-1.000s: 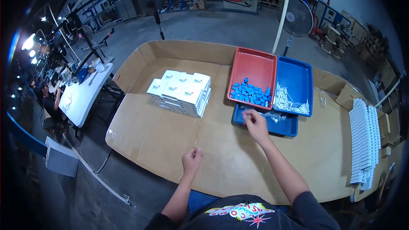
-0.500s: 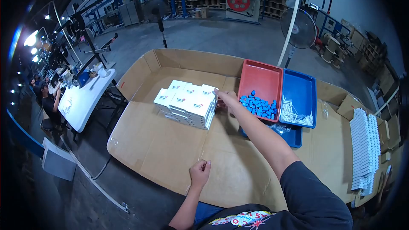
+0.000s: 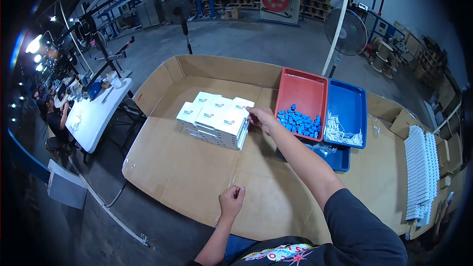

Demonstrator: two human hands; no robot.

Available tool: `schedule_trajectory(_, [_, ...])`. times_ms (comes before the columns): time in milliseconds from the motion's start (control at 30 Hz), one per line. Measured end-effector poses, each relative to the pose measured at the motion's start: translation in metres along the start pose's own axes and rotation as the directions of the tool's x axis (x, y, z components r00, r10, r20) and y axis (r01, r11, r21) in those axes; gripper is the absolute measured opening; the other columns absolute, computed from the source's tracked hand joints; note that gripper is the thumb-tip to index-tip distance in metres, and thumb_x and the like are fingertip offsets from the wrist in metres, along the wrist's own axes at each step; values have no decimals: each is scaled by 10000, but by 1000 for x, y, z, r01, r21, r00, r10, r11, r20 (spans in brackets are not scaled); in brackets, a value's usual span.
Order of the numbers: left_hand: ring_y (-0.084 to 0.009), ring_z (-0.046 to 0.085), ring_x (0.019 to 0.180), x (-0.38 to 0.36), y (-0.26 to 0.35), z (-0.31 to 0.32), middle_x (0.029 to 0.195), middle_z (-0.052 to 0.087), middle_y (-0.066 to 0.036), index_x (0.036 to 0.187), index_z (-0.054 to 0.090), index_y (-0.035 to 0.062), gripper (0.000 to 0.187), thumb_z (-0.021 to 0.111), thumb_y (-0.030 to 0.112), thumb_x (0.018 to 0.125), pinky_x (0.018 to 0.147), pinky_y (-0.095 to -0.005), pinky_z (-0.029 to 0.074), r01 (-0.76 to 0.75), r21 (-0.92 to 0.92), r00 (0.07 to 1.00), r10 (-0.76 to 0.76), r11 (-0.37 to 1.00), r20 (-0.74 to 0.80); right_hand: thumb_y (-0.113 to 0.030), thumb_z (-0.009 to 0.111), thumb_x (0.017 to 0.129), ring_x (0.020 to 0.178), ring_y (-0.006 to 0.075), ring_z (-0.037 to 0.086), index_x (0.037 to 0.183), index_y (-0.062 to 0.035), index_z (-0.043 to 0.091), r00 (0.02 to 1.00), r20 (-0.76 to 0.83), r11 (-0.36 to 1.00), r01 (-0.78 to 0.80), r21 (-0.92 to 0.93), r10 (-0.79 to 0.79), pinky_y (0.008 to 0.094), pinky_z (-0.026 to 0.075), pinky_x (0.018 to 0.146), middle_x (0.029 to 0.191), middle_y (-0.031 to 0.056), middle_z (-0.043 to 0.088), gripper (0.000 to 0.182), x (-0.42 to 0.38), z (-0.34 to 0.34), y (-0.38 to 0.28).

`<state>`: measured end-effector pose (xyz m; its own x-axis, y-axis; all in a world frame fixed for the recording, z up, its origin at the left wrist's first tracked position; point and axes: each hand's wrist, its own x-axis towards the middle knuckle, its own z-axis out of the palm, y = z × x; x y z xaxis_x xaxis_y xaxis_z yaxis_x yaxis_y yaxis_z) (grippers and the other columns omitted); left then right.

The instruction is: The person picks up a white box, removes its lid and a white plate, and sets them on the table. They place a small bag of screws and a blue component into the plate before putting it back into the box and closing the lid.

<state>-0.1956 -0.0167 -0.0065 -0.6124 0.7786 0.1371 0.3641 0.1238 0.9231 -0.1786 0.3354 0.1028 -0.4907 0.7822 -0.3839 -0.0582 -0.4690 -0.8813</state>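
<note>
A stack of white boxes (image 3: 217,118) with small red-and-blue printed marks stands in several layers on the cardboard. My right hand (image 3: 262,119) reaches to the stack's right side, its thumb and fingertips closed at the edge of the top right white box (image 3: 241,104). How much of that box lies between the fingers is partly hidden. My left hand (image 3: 231,200) rests near the front edge of the cardboard in a loose fist, with nothing visible in it. Right of the stack, a red tray (image 3: 301,88) holds blue connector-like pieces (image 3: 299,122).
A blue tray (image 3: 347,98) with white slender pieces (image 3: 341,132) adjoins the red one, above another blue tray (image 3: 340,158). Rows of white parts (image 3: 421,175) stand at the right. Raised cardboard walls (image 3: 231,68) border the back. A person (image 3: 56,118) sits at a white table (image 3: 101,118).
My right hand's fingers have drawn in and curled closer at the top right box's edge. The left hand and the stack stay practically in place.
</note>
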Motion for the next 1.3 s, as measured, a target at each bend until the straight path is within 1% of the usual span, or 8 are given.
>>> schedule_trajectory(200, [-146,498,514,-1,-6,3,575,536,-80,737,646,8,335,748,237,960,520,-330,417,-6,12,1000,6,1000,-10,-132,804,928,730,113,621,991,-23,699,963,-101,960,261,102,-251,257,519,630,864,36,677,164,-5,-17,-11])
schedule_trajectory(300, [-144,495,508,0,-3,3,569,539,-76,741,660,10,332,748,243,961,515,-329,414,-32,43,999,33,999,-27,-83,802,908,889,156,642,1056,-11,676,663,-161,680,694,-236,-731,287,514,812,974,39,665,207,-47,-24,-26])
schedule_trajectory(433, [-118,500,511,-1,-13,7,565,552,-53,745,676,12,327,748,246,961,508,-318,404,6,21,1000,-6,1000,-28,-88,803,901,1002,186,623,1132,-20,697,468,-80,459,795,-397,-880,312,496,894,1120,68,632,263,-121,-50,-42])
schedule_trajectory(600, [-91,492,531,-6,0,6,592,587,-14,738,677,10,333,721,231,985,525,-292,399,38,22,999,-38,999,-4,-72,789,922,1035,156,624,1194,-22,710,512,-90,509,788,-345,-854,291,497,911,1141,44,644,288,-188,-100,-34])
schedule_trajectory(767, [-90,545,661,3,-7,11,735,671,-40,819,689,6,358,568,217,1082,642,-267,457,167,-392,986,-143,904,91,-22,758,936,1036,129,673,1257,3,725,829,6,824,557,-104,-560,277,547,919,1115,41,715,323,-270,-162,-4])
schedule_trajectory(967, [-146,680,893,-21,110,46,1044,742,-126,1187,686,-16,507,387,391,1143,868,-305,550,474,-350,771,-189,808,608,-22,709,977,1066,161,691,1224,13,738,893,17,888,444,124,-449,309,552,962,1163,86,753,251,-329,-215,81])
schedule_trajectory(1200, [-232,714,1055,-51,182,115,1257,688,-161,1455,494,36,629,279,532,1133,950,-377,568,819,-285,405,-151,498,902,-50,702,986,1080,203,693,1157,26,751,926,0,926,376,-22,-377,346,538,980,1141,117,744,193,-344,-209,96])
schedule_trajectory(1300, [-244,713,1068,-54,170,128,1266,672,-156,1460,459,53,613,294,539,1124,929,-414,582,831,-268,393,-174,488,903,-90,687,992,1127,288,679,1182,30,729,829,12,734,502,-458,-560,388,523,1007,1172,166,716,228,-348,-209,91])
